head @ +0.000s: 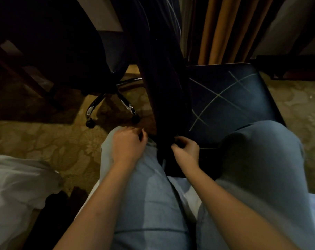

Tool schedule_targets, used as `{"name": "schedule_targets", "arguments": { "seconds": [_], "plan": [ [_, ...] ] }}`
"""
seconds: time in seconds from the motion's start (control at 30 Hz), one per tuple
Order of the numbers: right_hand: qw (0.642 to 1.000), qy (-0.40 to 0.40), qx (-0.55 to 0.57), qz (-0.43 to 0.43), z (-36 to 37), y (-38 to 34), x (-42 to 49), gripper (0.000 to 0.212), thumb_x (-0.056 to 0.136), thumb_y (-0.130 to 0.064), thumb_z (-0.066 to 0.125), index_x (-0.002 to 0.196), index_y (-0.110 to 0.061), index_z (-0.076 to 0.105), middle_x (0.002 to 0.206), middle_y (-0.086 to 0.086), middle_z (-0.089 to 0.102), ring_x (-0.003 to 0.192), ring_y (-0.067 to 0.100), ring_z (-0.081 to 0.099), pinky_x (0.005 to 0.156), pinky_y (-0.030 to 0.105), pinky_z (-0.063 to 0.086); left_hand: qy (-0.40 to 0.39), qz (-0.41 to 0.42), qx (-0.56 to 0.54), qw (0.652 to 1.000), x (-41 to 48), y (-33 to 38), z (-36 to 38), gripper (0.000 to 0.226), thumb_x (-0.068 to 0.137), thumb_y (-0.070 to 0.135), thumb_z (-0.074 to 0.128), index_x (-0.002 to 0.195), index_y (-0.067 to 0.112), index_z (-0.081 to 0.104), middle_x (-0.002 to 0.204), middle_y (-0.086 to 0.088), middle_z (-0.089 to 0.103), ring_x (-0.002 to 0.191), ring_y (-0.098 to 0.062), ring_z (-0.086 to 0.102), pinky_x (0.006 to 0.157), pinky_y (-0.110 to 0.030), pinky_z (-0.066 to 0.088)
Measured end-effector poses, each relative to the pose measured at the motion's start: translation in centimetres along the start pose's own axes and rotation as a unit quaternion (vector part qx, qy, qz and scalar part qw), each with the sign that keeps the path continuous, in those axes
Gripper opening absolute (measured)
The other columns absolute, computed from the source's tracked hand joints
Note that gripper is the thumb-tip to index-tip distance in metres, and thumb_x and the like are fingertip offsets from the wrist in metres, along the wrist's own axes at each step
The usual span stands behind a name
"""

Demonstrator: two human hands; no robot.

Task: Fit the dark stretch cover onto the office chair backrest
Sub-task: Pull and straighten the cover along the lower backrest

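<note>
The dark stretch cover (160,83) runs as a tall panel from 12 o'clock down to the centre, against the left edge of a blue seat (230,105) with pale crossing lines. On our right hand (186,150) the fingers (179,141) are curled, grasping the cover's lower edge. Our left hand (127,143) lies over the jeans (153,204), fingers curled; we cannot tell whether they grasp anything. A wheeled chair (91,69) stands at 10 o'clock, orange curtains (221,29) hang at 1 o'clock, and white bedding (18,186) lies at 8 o'clock.
</note>
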State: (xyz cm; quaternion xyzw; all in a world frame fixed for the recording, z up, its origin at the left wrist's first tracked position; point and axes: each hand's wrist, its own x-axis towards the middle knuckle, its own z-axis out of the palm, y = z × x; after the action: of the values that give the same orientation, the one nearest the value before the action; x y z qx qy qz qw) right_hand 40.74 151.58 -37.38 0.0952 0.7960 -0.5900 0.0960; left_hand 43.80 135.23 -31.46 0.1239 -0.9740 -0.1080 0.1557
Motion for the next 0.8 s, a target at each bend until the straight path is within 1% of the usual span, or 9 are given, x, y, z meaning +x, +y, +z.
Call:
{"name": "schedule_targets", "arguments": {
  "seconds": [0.07, 0.13, 0.2, 0.33, 0.43, 0.53, 0.67, 0.73, 0.8],
  "plan": [
    [1.000, 0.007, 0.019, -0.004, 0.1, -0.2, -0.1, 0.021, 0.078, -0.006, 0.065, 0.096, -0.015, 0.073, 0.080, -0.009, 0.067, 0.080, 0.006, 0.064, 0.069, 0.014, 0.047, 0.003, 0.004, 0.003, 1.000, 0.0, -0.1, 0.1, 0.026, 0.089, 0.023, 0.057, 0.072, 0.013, 0.073, 0.070, -0.003, 0.069, 0.066, -0.020, 0.061, 0.067, -0.031, 0.045],
    [1.000, 0.004, 0.010, 0.000, 0.5, 0.2, 0.0, 0.020, 0.078, -0.008, 0.064, 0.093, -0.017, 0.073, 0.081, -0.006, 0.070, 0.080, 0.007, 0.066, 0.071, 0.020, 0.052, 0.005, 0.006, 0.001, 1.000, 0.1, -0.2, 0.1, 0.026, 0.089, 0.023, 0.057, 0.072, 0.013, 0.073, 0.070, -0.003, 0.070, 0.065, -0.020, 0.061, 0.066, -0.031, 0.045],
    [1.000, -0.004, -0.023, 0.006, 1.0, 0.8, 0.2, 0.024, 0.079, -0.008, 0.062, 0.097, -0.017, 0.073, 0.085, -0.003, 0.071, 0.082, 0.010, 0.066, 0.074, 0.023, 0.053, 0.003, 0.005, -0.001, 1.000, 0.2, -0.3, 0.2, 0.026, 0.089, 0.023, 0.057, 0.072, 0.014, 0.073, 0.070, -0.002, 0.070, 0.066, -0.019, 0.061, 0.066, -0.030, 0.044],
    [0.993, -0.046, -0.082, 0.068, 1.3, 1.9, 0.9, 0.030, 0.083, -0.008, 0.060, 0.110, -0.019, 0.069, 0.098, 0.000, 0.071, 0.092, 0.016, 0.065, 0.076, 0.022, 0.049, 0.002, 0.003, -0.007, 1.000, 0.2, -0.2, 0.1, 0.026, 0.090, 0.023, 0.058, 0.071, 0.014, 0.074, 0.069, -0.002, 0.069, 0.067, -0.020, 0.061, 0.066, -0.031, 0.045],
    [0.990, -0.063, -0.099, 0.080, 1.2, 2.2, 1.2, 0.029, 0.082, -0.008, 0.061, 0.106, -0.021, 0.071, 0.096, 0.002, 0.071, 0.091, 0.019, 0.067, 0.076, 0.024, 0.051, -0.002, 0.004, -0.007, 1.000, 0.2, -0.2, 0.1, 0.027, 0.090, 0.024, 0.056, 0.072, 0.016, 0.073, 0.070, 0.000, 0.070, 0.068, -0.018, 0.062, 0.067, -0.031, 0.046],
    [0.995, -0.038, -0.085, 0.043, 0.7, 1.3, 0.9, 0.025, 0.078, -0.010, 0.063, 0.098, -0.020, 0.073, 0.091, -0.002, 0.072, 0.087, 0.013, 0.066, 0.077, 0.023, 0.053, 0.001, 0.006, -0.005, 1.000, 0.1, -0.2, 0.2, 0.026, 0.090, 0.023, 0.056, 0.073, 0.015, 0.074, 0.071, -0.001, 0.070, 0.068, -0.019, 0.062, 0.068, -0.031, 0.047],
    [0.999, -0.005, -0.018, -0.041, -0.2, -0.4, 0.1, 0.022, 0.076, -0.007, 0.064, 0.095, -0.011, 0.074, 0.085, 0.000, 0.072, 0.083, 0.010, 0.066, 0.075, 0.022, 0.052, -0.010, -0.003, 0.001, 1.000, 0.1, -0.2, 0.2, 0.028, 0.092, 0.025, 0.055, 0.074, 0.014, 0.074, 0.070, -0.002, 0.069, 0.068, -0.019, 0.061, 0.068, -0.031, 0.044],
    [0.998, 0.003, 0.013, -0.054, -0.1, -0.5, -0.2, 0.021, 0.076, -0.004, 0.064, 0.093, -0.011, 0.074, 0.082, -0.002, 0.072, 0.081, 0.008, 0.066, 0.073, 0.020, 0.053, -0.011, -0.001, 0.005, 1.000, 0.1, -0.2, 0.2, 0.029, 0.092, 0.025, 0.054, 0.074, 0.014, 0.073, 0.070, -0.002, 0.069, 0.067, -0.019, 0.060, 0.067, -0.031, 0.043],
    [0.999, 0.001, 0.021, -0.048, 0.2, -0.2, -0.2, 0.023, 0.077, -0.004, 0.063, 0.096, -0.013, 0.074, 0.084, -0.003, 0.072, 0.082, 0.008, 0.067, 0.075, 0.021, 0.053, -0.006, 0.000, 0.006, 1.000, 0.0, -0.2, 0.1, 0.029, 0.092, 0.025, 0.055, 0.073, 0.014, 0.073, 0.069, -0.002, 0.069, 0.066, -0.019, 0.060, 0.066, -0.030, 0.042]
  ]
}}
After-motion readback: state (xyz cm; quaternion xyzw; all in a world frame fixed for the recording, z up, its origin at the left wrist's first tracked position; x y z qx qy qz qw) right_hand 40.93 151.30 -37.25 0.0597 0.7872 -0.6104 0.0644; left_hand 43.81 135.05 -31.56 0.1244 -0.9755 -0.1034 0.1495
